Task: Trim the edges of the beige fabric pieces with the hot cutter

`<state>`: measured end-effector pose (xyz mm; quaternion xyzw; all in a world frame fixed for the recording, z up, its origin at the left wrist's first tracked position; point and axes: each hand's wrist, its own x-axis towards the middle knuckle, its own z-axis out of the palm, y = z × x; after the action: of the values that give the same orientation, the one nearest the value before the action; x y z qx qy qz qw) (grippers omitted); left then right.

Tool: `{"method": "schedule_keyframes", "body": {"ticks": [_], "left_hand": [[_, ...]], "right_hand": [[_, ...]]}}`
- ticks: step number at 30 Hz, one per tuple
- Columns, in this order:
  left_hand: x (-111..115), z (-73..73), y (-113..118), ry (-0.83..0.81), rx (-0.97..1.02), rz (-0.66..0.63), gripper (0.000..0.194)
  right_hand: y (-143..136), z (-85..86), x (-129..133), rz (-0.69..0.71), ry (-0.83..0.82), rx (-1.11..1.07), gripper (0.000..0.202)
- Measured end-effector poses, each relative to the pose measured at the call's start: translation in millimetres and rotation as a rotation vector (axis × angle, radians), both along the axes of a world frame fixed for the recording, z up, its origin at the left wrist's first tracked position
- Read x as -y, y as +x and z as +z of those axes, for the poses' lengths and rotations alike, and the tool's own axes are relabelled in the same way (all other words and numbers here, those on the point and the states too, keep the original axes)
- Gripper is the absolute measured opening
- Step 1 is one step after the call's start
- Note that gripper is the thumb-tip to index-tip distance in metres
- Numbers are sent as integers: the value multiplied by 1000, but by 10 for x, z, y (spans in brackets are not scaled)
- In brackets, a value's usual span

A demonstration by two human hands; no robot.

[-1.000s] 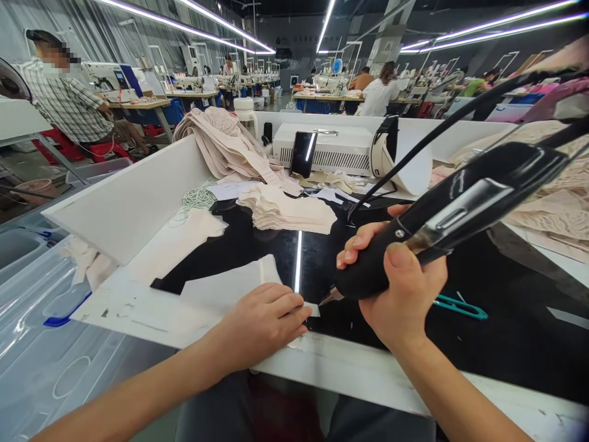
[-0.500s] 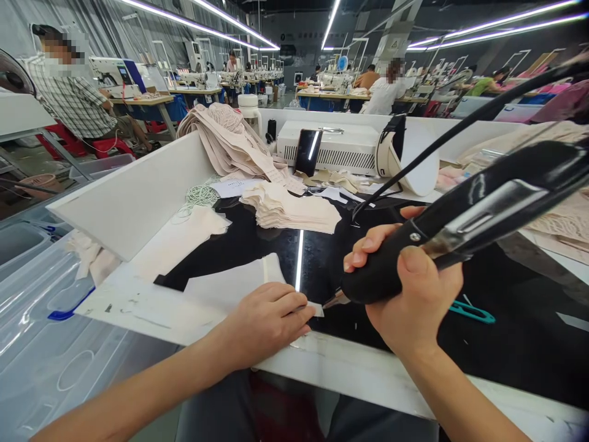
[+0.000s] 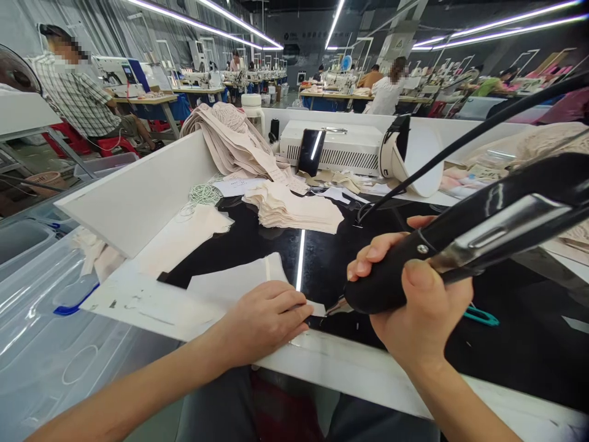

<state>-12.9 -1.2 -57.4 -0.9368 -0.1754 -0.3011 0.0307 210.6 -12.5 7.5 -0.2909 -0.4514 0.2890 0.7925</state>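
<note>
My right hand [image 3: 418, 294] is wrapped around a black corded hand tool [image 3: 501, 209] with a metal lever along its side. The tool's pointed metal tip [image 3: 338, 307] is at the right end of a thin white fabric piece [image 3: 242, 276], close to the black tabletop; whether they touch is unclear. Across that piece lies my left hand [image 3: 269, 319], fingers together and bent, pinning it near the table's front edge. The piece's right end shows past my fingertips, and the part under my hand is hidden. A stack of cream fabric pieces [image 3: 299, 209] lies beyond.
A teal tool, perhaps a thread snipper [image 3: 481, 315], lies right of my right hand. White panels [image 3: 142, 190] border the table. Behind are a phone [image 3: 310, 151], a white vented box [image 3: 350, 147], beige fabric [image 3: 230, 138] and green cord [image 3: 205, 193]. Plastic bins [image 3: 41, 325] stand left.
The view has shifted slightly. My right hand and the tool are a little lower and farther right, with the tip still by the piece's end. My left hand stays on the fabric.
</note>
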Motion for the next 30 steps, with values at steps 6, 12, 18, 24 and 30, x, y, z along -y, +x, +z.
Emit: {"method": "schedule_keyframes", "body": {"ticks": [6,12,18,24,30], "left_hand": [[6,19,-159,-31,-1,15,19],[1,-27,-178,-41,-35,12,18],[-4,-68,-135,-20,3,3,21],[2,-99,-119,-33,-23,2,19],[6,-77,-108,-35,-58,-3,18]], "right_hand": [[29,17,16,-46,-4,-27,53],[57,85,26,-39,-49,-55,45],[-53,157,-84,-61,-40,-103,41],[-225,128,-194,-57,-34,-85,44],[-231,40,-214,-58,-26,-50,48]]}}
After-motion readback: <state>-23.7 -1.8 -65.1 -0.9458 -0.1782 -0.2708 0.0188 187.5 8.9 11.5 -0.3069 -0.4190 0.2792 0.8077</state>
